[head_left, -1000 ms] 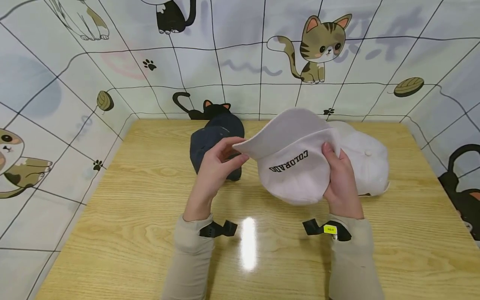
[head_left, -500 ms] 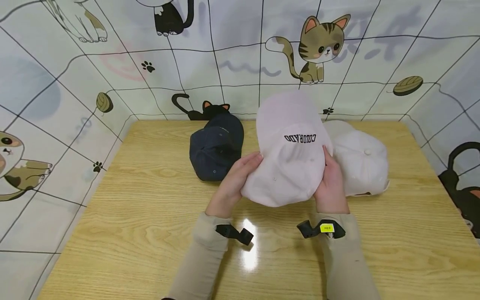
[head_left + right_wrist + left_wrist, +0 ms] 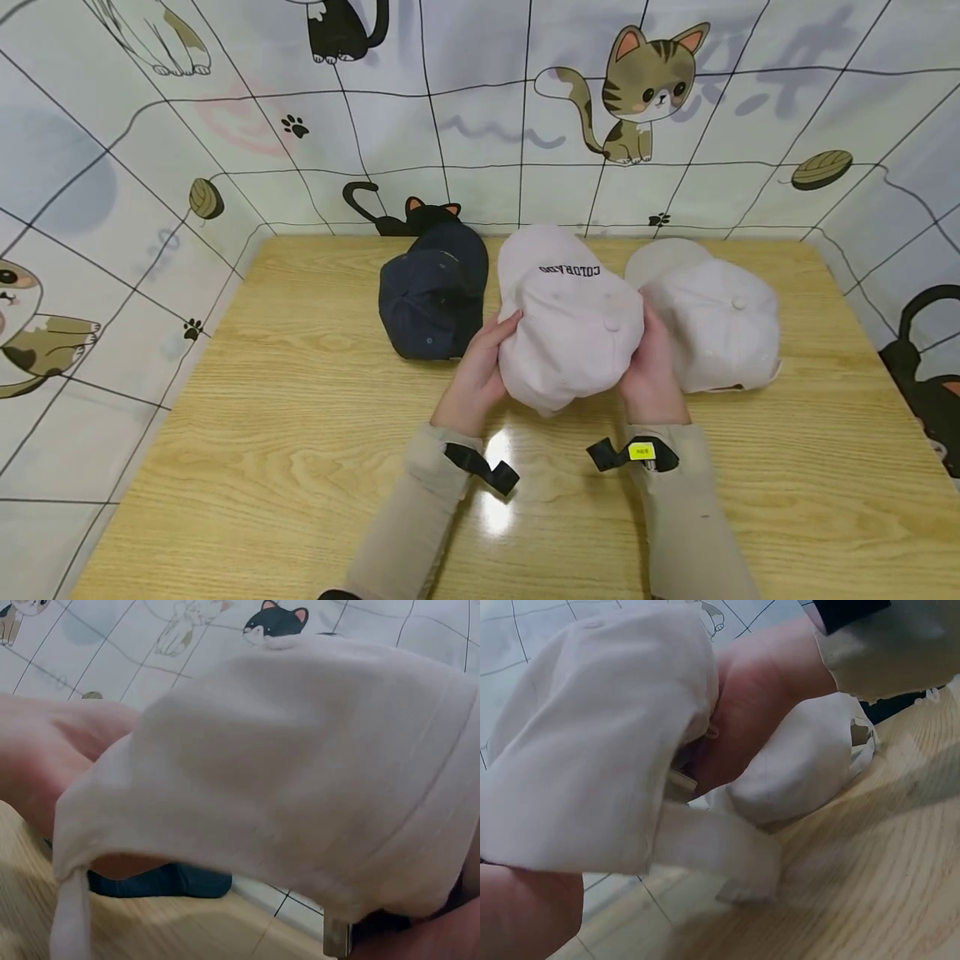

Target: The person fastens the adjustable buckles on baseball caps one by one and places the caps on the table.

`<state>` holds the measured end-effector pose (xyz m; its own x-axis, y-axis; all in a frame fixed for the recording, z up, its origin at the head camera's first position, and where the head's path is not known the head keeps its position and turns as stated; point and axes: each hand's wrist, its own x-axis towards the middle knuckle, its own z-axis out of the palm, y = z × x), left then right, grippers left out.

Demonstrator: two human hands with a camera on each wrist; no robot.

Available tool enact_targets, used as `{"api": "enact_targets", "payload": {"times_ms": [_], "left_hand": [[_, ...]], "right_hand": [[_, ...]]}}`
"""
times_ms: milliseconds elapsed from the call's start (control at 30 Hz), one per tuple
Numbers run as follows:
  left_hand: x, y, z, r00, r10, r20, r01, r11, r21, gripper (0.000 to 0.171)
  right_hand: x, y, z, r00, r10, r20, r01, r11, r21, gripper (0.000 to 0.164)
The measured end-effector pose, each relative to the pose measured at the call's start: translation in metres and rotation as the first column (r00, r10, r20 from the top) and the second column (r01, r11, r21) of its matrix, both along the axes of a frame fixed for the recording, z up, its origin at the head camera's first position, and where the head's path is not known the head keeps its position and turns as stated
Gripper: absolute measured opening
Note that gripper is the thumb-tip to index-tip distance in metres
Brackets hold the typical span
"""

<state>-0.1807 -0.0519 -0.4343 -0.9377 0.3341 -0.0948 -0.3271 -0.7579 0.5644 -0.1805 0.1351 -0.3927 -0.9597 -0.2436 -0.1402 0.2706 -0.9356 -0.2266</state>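
A pale pinkish-white baseball cap with black COLORADO lettering is held above the table, crown up, brim toward the back wall. My left hand grips its left edge, thumb outside; the other fingers are hidden by the cap. On the opposite edge my right hand holds it, most fingers out of sight. The back strap hangs loose in the left wrist view. A metal buckle shows near the right hand in the right wrist view.
Left of the held cap lies a navy cap on the wooden table. A white cap sits to the right, close to my right hand. Behind them rises a cat-print wall covering.
The cap was tilted with its brim to the left; it has turned and come down crown up, brim to the back. My left hand moved from the brim to the cap's left side.
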Motion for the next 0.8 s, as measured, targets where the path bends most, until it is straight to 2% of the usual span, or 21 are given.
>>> {"api": "enact_targets", "payload": {"times_ms": [100, 233, 367, 467, 567, 667, 733, 800], "left_hand": [[-0.002, 0.001, -0.005, 0.998, 0.006, 0.06, -0.008, 0.999, 0.036, 0.034], [-0.003, -0.001, -0.009, 0.991, -0.02, 0.133, 0.008, 0.996, 0.093, 0.035], [-0.004, -0.005, -0.01, 0.988, -0.025, 0.15, -0.002, 0.984, 0.179, 0.044], [-0.005, -0.009, -0.009, 0.991, -0.025, 0.132, -0.011, 0.965, 0.262, 0.053], [-0.005, -0.012, -0.009, 0.995, -0.027, 0.1, -0.007, 0.944, 0.33, 0.062], [-0.005, -0.013, -0.005, 0.999, -0.021, 0.028, 0.009, 0.922, 0.387, 0.066], [-0.004, -0.012, -0.001, 1.0, -0.02, -0.025, 0.028, 0.909, 0.416, 0.065], [-0.001, -0.01, 0.004, 0.998, -0.02, -0.062, 0.044, 0.907, 0.419, 0.061]], "right_hand": [[-0.001, 0.002, -0.007, 0.999, 0.05, 0.002, -0.05, 0.998, 0.049, 0.029], [-0.002, 0.003, -0.014, 0.994, 0.104, 0.033, -0.108, 0.982, 0.155, 0.042], [-0.001, 0.001, -0.016, 0.992, 0.121, 0.041, -0.127, 0.955, 0.269, 0.056], [-0.001, 0.0, -0.016, 0.994, 0.111, 0.022, -0.113, 0.953, 0.282, 0.061], [-0.001, -0.002, -0.018, 0.997, 0.079, 0.003, -0.078, 0.972, 0.222, 0.051], [-0.002, -0.005, -0.02, 0.999, 0.03, 0.012, -0.031, 0.989, 0.147, 0.028], [-0.004, -0.007, -0.021, 1.0, -0.001, 0.007, 0.001, 0.994, 0.11, 0.013], [-0.006, -0.009, -0.023, 1.0, -0.022, -0.02, 0.024, 0.995, 0.098, 0.006]]}}
